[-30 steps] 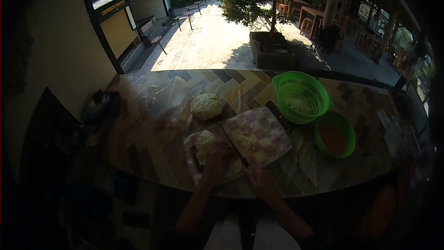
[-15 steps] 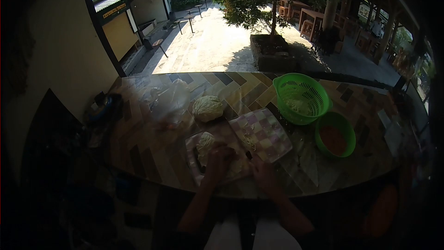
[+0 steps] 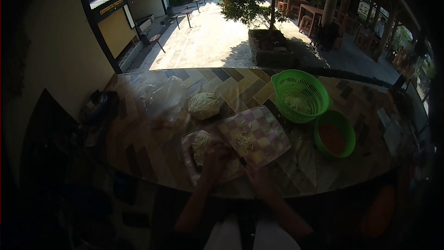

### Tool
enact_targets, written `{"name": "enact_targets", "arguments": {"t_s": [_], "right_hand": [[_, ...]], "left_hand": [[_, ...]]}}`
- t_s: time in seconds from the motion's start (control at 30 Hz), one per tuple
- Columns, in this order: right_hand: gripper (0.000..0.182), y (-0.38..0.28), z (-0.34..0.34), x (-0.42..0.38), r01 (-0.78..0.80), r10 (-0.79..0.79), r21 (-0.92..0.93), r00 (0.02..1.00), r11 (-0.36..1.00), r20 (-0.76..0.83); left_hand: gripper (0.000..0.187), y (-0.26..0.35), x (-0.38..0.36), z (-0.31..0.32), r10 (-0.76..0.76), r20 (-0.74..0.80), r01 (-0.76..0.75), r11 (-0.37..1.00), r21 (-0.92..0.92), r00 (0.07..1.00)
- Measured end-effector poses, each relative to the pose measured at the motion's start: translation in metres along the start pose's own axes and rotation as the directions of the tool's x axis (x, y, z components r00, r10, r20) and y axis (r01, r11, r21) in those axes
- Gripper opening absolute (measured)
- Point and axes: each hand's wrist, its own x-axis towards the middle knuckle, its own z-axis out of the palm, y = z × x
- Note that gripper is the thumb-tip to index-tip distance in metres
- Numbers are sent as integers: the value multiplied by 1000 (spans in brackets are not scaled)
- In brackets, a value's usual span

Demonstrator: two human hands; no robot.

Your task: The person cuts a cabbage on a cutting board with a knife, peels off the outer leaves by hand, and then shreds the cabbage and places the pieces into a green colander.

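Herringbone-patterned tabletop (image 3: 134, 132), front edge curved. Directly on it: clear plastic bag (image 3: 170, 96), left; cabbage head (image 3: 204, 106), near centre; checkered cutting board (image 3: 269, 133), nearer front; green colander (image 3: 280, 93) and green bowl (image 3: 350, 144), right.

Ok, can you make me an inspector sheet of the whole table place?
Surface: brown herringbone-patterned table.
Job's things: pink-and-pale checked cutting board bearing a pale wrinkled cabbage piece and thin pale shreds; black-handled knife; round pale cabbage beyond the board; green plastic colander with pale bits inside; round green bowl with orange contents.
Clutter: crumpled clear plastic bag.
Hands: bare left hand at the cabbage piece; bare right hand holding the knife.
Cables: nothing seen; edges too dark.
Surroundings: sunlit pale paving, green leafy tree, brown wooden furniture.
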Motion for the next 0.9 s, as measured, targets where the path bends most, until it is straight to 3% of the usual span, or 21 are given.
{"name": "enact_targets", "arguments": {"t_s": [0.1, 0.2, 0.3, 0.5, 0.6, 0.8, 0.9], "right_hand": [[41, -5, 16, 3, 15, -28, -183, 997, 983, -70], [42, 7, 19, 3, 122, -125, -30, 978, 992, -167], [43, 10, 3, -2, 74, -67, 92, 995, 993, -79], [42, 20, 8, -5, 195, -179, 124, 975, 973, -133], [44, 1, -8, -5, -2, 0, 45, 999, 999, 52], [42, -8, 13, -1, 45, -53, -271, 998, 961, -20], [41, 9, 8, 1, 121, -110, 98, 988, 988, -111]], "left_hand": [[12, 16, 3, -7, -29, 15, 29, 1000, -7, 999], [11, 17, 2, -7, -31, -1, 31, 1000, 3, 1000], [10, 17, -2, -5, -44, -8, 44, 999, -25, 999], [10, 14, -3, -2, -61, -3, 61, 998, -35, 998], [11, 13, -4, -2, -77, 11, 77, 996, -35, 997], [13, 12, -3, -2, -71, 5, 72, 997, -27, 997], [12, 18, -2, -8, -145, 34, 146, 988, -52, 989]]}}
